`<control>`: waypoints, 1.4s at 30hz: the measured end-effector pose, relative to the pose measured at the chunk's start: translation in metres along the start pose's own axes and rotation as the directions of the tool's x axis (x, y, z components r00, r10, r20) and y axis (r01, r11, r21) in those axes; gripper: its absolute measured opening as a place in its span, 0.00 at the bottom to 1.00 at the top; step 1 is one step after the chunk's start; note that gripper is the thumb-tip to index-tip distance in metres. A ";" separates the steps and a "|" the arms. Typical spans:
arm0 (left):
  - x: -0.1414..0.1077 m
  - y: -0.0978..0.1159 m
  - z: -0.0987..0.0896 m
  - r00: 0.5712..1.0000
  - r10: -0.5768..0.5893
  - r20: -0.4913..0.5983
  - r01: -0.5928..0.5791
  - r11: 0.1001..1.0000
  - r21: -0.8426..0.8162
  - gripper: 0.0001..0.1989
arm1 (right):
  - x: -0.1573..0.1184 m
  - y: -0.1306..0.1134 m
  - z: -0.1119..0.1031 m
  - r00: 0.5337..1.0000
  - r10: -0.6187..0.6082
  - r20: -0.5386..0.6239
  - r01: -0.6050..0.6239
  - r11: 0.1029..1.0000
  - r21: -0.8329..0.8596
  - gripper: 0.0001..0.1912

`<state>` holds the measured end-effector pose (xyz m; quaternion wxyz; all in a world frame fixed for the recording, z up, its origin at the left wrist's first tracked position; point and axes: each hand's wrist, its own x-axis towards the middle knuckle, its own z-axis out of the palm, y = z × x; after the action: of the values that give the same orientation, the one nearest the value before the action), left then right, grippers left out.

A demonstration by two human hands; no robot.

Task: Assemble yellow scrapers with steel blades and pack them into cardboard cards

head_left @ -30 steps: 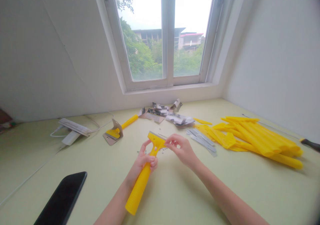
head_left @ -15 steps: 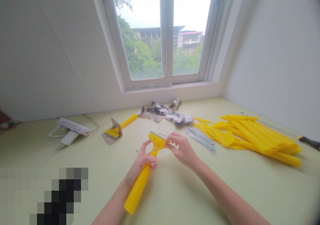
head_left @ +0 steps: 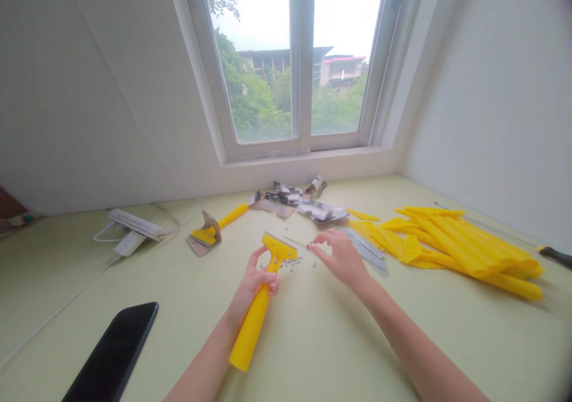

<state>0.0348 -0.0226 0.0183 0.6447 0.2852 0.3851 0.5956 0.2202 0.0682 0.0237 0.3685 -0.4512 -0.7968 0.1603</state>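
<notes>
Subject's own body: left hand (head_left: 257,284) and right hand (head_left: 342,260), both bare. Left forearm (head_left: 205,357) and right forearm (head_left: 402,336) are slim and smooth, tapering to narrow wrists, and bare skin runs unbroken from the lower frame edge to the fingertips. Right-hand fingers (head_left: 325,242) are slender. Nail detail is too small to tell.
</notes>
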 end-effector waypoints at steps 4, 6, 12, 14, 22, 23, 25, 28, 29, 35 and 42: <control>0.002 0.000 -0.003 0.999 0.017 -0.042 -0.017 1.000 0.013 0.35 | -0.003 0.014 0.001 0.994 0.060 0.092 -0.043 0.983 -0.176 0.07; 0.002 0.001 -0.004 0.998 0.026 -0.060 -0.026 1.000 0.010 0.34 | -0.004 0.016 0.003 0.987 0.091 0.134 -0.061 0.975 -0.214 0.04; 0.003 0.003 -0.006 0.994 0.065 -0.085 -0.063 0.998 0.026 0.33 | 0.003 0.008 -0.006 0.993 0.097 0.069 -0.094 0.994 -0.047 0.05; 0.003 0.003 -0.005 0.992 0.080 -0.100 -0.077 0.997 0.029 0.33 | 0.005 0.004 -0.014 0.998 0.064 0.015 -0.065 0.994 0.086 0.05; 0.003 0.004 -0.004 0.986 0.102 -0.129 -0.097 0.994 0.041 0.33 | 0.004 -0.001 -0.026 0.985 -0.056 -0.166 0.098 0.962 0.255 0.03; 0.004 0.004 -0.004 0.987 0.101 -0.128 -0.096 0.994 0.044 0.33 | 0.003 -0.002 -0.026 0.987 -0.061 -0.150 0.101 0.957 0.271 0.02; 0.004 0.003 -0.005 0.988 0.100 -0.119 -0.095 0.994 0.046 0.32 | 0.003 -0.003 -0.024 0.990 -0.075 -0.117 0.110 0.940 0.324 0.02; 0.004 0.003 -0.006 0.989 0.104 -0.101 -0.100 0.994 0.044 0.31 | 0.002 -0.004 -0.023 0.991 -0.092 -0.098 0.123 0.914 0.387 0.02; 0.004 0.003 -0.006 0.990 0.104 -0.098 -0.100 0.994 0.043 0.31 | 0.002 -0.005 -0.022 0.991 -0.093 -0.096 0.124 0.911 0.393 0.01; 0.002 0.006 -0.004 0.991 0.100 -0.085 -0.096 0.994 0.057 0.31 | 0.002 -0.003 -0.018 0.994 -0.093 -0.062 0.110 0.909 0.403 0.01; -0.001 0.007 -0.002 0.993 0.086 -0.076 -0.081 0.995 0.058 0.30 | 0.002 -0.003 -0.017 0.996 -0.080 -0.040 0.090 0.918 0.386 0.02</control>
<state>0.0290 -0.0231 0.0232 0.5954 0.2949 0.4142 0.6220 0.2301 0.0665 0.0376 0.4665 -0.3362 -0.7638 0.2932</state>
